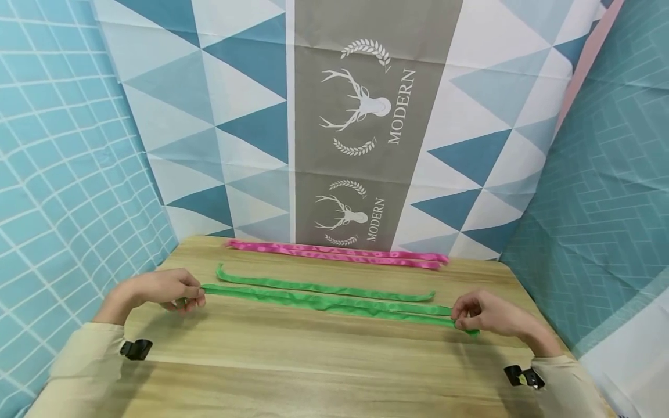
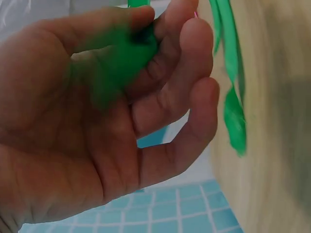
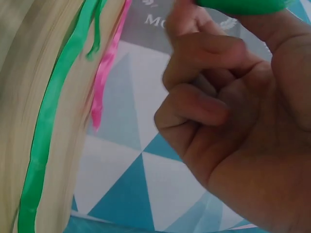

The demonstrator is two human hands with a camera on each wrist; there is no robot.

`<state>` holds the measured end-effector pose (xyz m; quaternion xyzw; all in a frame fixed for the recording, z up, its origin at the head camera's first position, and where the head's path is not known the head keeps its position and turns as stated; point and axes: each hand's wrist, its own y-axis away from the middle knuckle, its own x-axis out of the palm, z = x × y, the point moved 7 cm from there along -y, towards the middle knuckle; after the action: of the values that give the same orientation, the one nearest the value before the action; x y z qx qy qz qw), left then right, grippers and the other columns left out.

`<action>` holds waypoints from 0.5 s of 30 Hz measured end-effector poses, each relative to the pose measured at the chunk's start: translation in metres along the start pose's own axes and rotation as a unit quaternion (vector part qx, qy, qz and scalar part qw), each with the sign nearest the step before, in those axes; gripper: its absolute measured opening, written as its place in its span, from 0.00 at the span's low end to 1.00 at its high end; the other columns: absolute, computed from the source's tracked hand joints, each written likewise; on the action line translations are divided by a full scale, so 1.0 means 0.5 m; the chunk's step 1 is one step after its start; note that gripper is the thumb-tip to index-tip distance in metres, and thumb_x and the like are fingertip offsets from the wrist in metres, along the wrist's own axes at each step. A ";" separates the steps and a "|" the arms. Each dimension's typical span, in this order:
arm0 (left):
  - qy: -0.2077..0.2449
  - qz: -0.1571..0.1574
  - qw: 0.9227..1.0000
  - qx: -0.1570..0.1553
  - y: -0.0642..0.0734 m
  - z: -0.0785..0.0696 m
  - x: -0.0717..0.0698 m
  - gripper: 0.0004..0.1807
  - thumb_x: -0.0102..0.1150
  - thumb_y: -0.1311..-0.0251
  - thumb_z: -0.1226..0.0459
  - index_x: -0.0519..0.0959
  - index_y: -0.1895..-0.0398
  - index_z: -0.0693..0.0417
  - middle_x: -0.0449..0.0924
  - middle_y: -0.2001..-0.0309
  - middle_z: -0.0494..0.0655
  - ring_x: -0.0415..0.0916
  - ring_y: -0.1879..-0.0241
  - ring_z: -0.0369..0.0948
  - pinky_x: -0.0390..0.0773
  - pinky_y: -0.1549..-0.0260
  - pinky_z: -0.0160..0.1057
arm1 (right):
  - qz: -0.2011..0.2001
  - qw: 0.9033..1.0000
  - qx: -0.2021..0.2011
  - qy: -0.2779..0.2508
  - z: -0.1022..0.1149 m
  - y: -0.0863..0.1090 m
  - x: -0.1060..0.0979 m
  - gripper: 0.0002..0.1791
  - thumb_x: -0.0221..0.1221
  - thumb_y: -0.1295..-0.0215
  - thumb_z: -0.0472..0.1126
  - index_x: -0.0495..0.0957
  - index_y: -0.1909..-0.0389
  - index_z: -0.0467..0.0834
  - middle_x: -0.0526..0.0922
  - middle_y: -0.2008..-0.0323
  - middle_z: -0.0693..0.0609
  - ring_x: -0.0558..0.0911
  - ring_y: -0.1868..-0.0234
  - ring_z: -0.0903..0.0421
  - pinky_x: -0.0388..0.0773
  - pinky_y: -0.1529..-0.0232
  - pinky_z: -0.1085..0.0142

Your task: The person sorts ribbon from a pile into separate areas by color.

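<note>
A long green ribbon [image 1: 313, 301] stretches across the wooden table between both hands. My left hand [image 1: 175, 289] pinches its left end between thumb and fingers, and a short green tail [image 2: 121, 63] hangs into the palm in the left wrist view. At the other side my right hand [image 1: 486, 313] pinches green ribbon [image 3: 248, 6] between thumb and forefinger, the other fingers curled. Toward the right the green splits into two strands; the nearer strand [image 3: 46, 116] lies on the table and runs past under the right hand. Another green ribbon [image 1: 324, 287] lies just behind, roughly parallel.
Pink ribbons [image 1: 334, 253] lie side by side along the back of the wooden table [image 1: 292, 360]. Behind them rises a patterned cloth [image 1: 360, 203] with deer prints. Blue tiled cloth [image 1: 68, 174] hangs on the left, teal cloth [image 1: 601, 232] on the right.
</note>
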<state>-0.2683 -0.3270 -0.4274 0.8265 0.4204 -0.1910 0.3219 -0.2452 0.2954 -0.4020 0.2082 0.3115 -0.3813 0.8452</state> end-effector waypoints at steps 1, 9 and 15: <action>0.003 0.002 1.000 -0.006 0.000 0.008 -0.001 0.18 0.45 0.20 0.63 0.84 0.60 0.62 0.79 0.72 0.52 0.72 0.75 0.42 0.72 0.77 0.37 | 0.001 1.000 0.003 0.004 -0.005 0.000 0.000 0.03 0.63 0.29 0.36 0.83 0.60 0.40 0.82 0.70 0.52 0.76 0.72 0.60 0.76 0.72 0.63; -0.017 -0.001 0.998 -0.065 -0.005 0.064 0.001 0.18 0.49 0.24 0.62 0.84 0.68 0.62 0.80 0.75 0.50 0.74 0.78 0.40 0.72 0.77 0.37 | -0.010 0.999 0.021 0.040 -0.054 -0.003 0.011 0.03 0.64 0.32 0.31 0.83 0.65 0.41 0.80 0.71 0.53 0.72 0.73 0.62 0.72 0.73 0.66; -0.038 -0.004 0.995 -0.091 -0.012 0.083 0.005 0.21 0.51 0.24 0.60 0.84 0.74 0.62 0.76 0.81 0.46 0.69 0.83 0.36 0.67 0.82 0.33 | -0.024 0.997 0.035 0.067 -0.069 -0.008 0.023 0.05 0.64 0.32 0.31 0.83 0.68 0.43 0.81 0.71 0.54 0.73 0.72 0.61 0.72 0.72 0.65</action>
<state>-0.2736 -0.3518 -0.4609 0.7844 0.4269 -0.1844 0.4105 -0.2551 0.3077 -0.4351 0.2547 0.3585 -0.3971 0.8055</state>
